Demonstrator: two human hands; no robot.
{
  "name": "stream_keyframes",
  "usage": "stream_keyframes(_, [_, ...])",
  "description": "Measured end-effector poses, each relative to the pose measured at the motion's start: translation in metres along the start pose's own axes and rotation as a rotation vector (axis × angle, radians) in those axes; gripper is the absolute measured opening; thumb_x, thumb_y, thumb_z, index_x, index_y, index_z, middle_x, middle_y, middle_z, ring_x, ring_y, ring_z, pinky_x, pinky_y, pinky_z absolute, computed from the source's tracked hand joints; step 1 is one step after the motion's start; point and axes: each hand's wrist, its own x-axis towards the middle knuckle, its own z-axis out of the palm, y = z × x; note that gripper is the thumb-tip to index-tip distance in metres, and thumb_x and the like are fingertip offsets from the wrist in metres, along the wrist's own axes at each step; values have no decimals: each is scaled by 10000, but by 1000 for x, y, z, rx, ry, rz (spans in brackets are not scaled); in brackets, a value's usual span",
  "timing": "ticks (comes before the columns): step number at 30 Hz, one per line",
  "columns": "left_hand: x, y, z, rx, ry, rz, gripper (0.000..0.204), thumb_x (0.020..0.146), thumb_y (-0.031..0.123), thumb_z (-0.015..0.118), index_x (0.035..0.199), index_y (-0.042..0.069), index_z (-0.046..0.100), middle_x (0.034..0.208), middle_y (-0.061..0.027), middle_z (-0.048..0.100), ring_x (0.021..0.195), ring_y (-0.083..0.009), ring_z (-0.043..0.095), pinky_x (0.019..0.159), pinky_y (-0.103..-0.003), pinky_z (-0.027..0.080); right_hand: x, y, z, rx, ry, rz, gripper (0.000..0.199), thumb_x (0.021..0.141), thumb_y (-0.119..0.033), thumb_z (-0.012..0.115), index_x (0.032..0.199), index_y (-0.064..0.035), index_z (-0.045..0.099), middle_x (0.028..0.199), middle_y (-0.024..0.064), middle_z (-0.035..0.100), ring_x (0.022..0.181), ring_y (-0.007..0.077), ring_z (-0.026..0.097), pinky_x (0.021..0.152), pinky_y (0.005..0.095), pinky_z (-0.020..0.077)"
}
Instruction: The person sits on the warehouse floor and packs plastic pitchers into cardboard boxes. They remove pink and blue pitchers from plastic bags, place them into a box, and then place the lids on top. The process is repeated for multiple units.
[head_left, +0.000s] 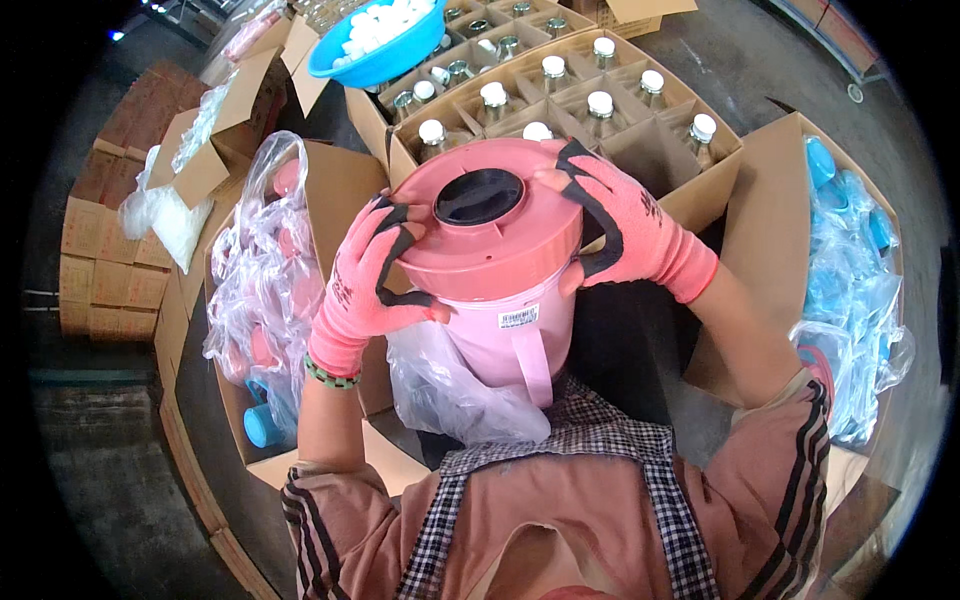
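A light pink jug [500,345] with a barcode sticker and a strap-like handle stands upright in front of my apron. On its top sits a wide, darker pink lid [440,205] with a round black centre. My left hand [365,265], in a pink and black glove with bare fingertips, grips the lid's left side, thumb below the rim. Opposite it, my right hand [625,225], gloved alike, curls its fingers over the lid's right edge, its thumb underneath. A crumpled clear plastic bag [430,390] hangs at the jug's lower left.
Ahead, a divided carton [720,175] holds glass bottles [600,115] with white caps. Behind it, a blue basin [385,65] contains white caps. A carton of bagged pink parts [265,270] is at left; bagged blue parts [850,270] fill another at right. Flattened cardboard [115,245] is stacked far left.
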Motion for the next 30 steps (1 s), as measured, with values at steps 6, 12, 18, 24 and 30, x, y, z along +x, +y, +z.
stream_keyframes(6, [10,12,1,72,-80,33,744,472,356,775,1020,-26,447,1016,-173,507,973,-375,483,886,-467,350,-10,2,-1,-220,11,-99,740,498,-377,738,1033,32,433,1093,222,411,1037,395,403,898,430,340])
stream_keyframes(12, [8,15,0,114,-88,-29,706,478,344,767,989,-30,455,1064,-191,471,996,-392,452,899,-488,322,-11,-1,9,-288,84,-107,670,537,-393,694,1003,16,442,1060,207,428,1003,389,425,880,424,352])
stream_keyframes(18, [37,69,-5,276,-258,-168,606,484,345,750,905,-11,500,1109,-165,451,1056,-360,413,906,-493,297,-12,-2,-5,-102,-73,-54,898,550,-440,695,1226,2,302,1237,211,315,1136,359,333,953,387,285])
stream_keyframes(24, [12,52,-15,118,-149,-193,608,508,294,750,980,1,504,1088,-164,507,1068,-350,431,929,-476,283,14,27,-5,-132,-125,-179,885,564,-417,711,1251,-34,305,1294,163,293,1160,338,326,961,389,273])
stream_keyframes(30, [14,80,-22,297,-235,-277,565,609,323,698,999,-37,503,1097,-209,500,1091,-348,424,935,-453,294,22,26,16,-55,81,-377,583,599,-349,681,1016,-7,459,1113,204,421,1030,362,427,866,406,367])
